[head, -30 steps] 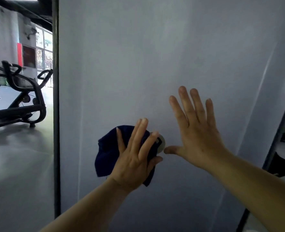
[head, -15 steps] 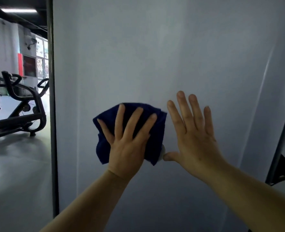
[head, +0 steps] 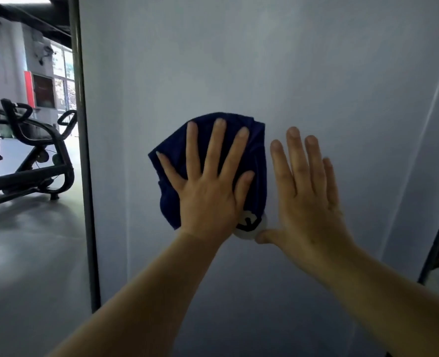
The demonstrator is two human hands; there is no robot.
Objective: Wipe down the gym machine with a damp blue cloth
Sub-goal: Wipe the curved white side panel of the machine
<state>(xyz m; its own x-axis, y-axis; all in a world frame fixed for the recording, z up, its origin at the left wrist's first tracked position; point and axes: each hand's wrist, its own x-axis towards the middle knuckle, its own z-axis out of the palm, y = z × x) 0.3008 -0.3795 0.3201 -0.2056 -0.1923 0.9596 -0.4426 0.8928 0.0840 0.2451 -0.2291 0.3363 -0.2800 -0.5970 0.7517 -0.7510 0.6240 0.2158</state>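
Left hand flat, fingers spread wide and straight, pressing a crumpled dark blue cloth against the machine's pale grey upright panel. Right hand just beside the cloth, also flat on the panel, fingers straight and near together, holding nothing. Small white round badge on the panel, partly under the cloth's lower edge; right thumb tip touches it. Black exercise bike well off left on grey floor.

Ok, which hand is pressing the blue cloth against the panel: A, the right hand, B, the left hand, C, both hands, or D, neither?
B: the left hand lies flat on the blue cloth, while the right hand presses bare panel beside it.
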